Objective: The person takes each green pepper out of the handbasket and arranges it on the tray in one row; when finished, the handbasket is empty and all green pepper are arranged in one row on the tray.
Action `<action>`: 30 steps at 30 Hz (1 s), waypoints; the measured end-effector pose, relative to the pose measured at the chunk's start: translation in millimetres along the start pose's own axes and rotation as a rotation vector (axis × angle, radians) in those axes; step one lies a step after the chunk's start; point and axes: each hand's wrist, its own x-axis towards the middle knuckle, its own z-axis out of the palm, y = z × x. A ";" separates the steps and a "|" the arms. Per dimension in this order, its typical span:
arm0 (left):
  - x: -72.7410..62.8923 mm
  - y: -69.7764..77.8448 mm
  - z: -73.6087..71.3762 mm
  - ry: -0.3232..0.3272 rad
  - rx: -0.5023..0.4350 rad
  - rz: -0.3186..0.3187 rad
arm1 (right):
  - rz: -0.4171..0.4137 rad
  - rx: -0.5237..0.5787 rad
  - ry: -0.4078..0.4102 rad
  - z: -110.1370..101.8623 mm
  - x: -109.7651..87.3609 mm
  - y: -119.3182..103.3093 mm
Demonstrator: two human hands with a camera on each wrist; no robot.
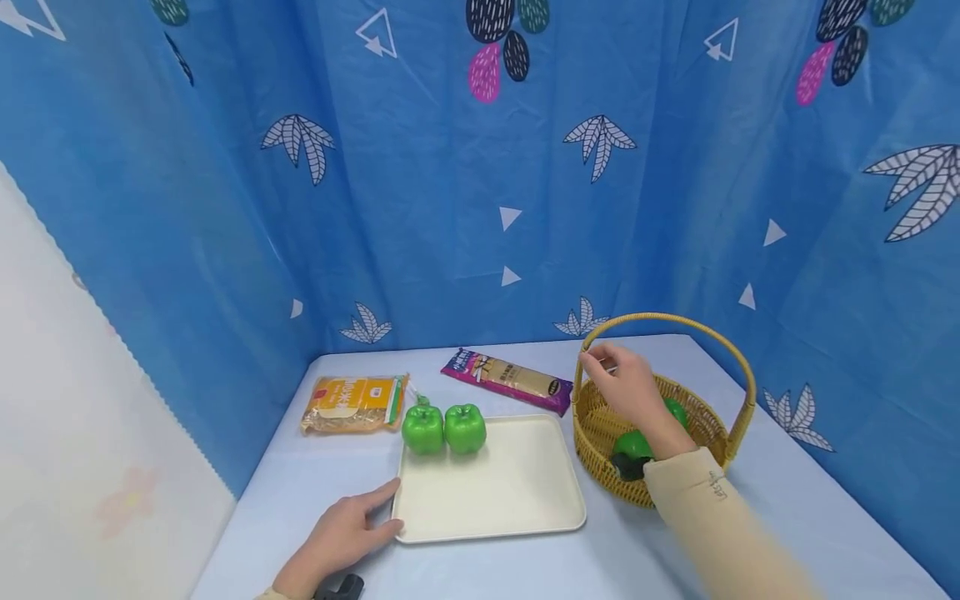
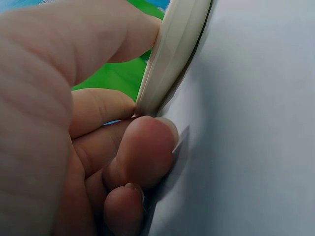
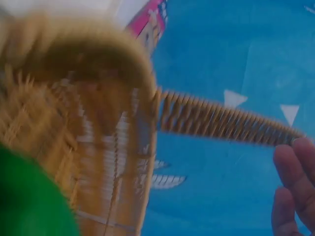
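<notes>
My left hand (image 1: 341, 533) rests at the left edge of a cream tray (image 1: 502, 492), thumb and index fingertip against its rim. In the left wrist view the remaining fingers curl loosely beside that rim (image 2: 170, 59). Two green bell peppers (image 1: 423, 429) stand side by side at the tray's far left corner. My right hand (image 1: 626, 387) reaches over a wicker basket (image 1: 596, 450) and holds the left side of its arched handle (image 1: 667, 317). The right wrist view has the fingers (image 3: 290, 167) at the handle's far end. Green peppers (image 1: 633, 444) lie inside the basket, partly hidden by the wrist.
An orange bag of grain (image 1: 356, 404) lies left of the peppers, behind the tray. A long purple noodle packet (image 1: 510, 380) lies behind the tray, its right end close to the basket. A blue patterned curtain (image 1: 450, 208) borders the white table (image 1: 322, 475).
</notes>
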 end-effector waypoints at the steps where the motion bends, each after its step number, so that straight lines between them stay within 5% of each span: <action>1: -0.2 -0.2 -0.5 0.000 -0.002 -0.002 | 0.001 -0.007 0.011 -4.1 0.1 5.4; 10: 0.2 -0.9 -0.2 -0.006 -0.030 -0.017 | 0.000 -0.136 0.063 -11.4 -8.6 69.3; 15: 4.2 -1.0 -0.7 -0.015 -0.035 -0.002 | 0.014 -0.180 -0.066 -0.3 -18.4 91.7; 30: 3.0 -1.0 -0.9 0.002 -0.013 -0.015 | 0.114 -0.077 -0.462 15.6 -23.9 99.1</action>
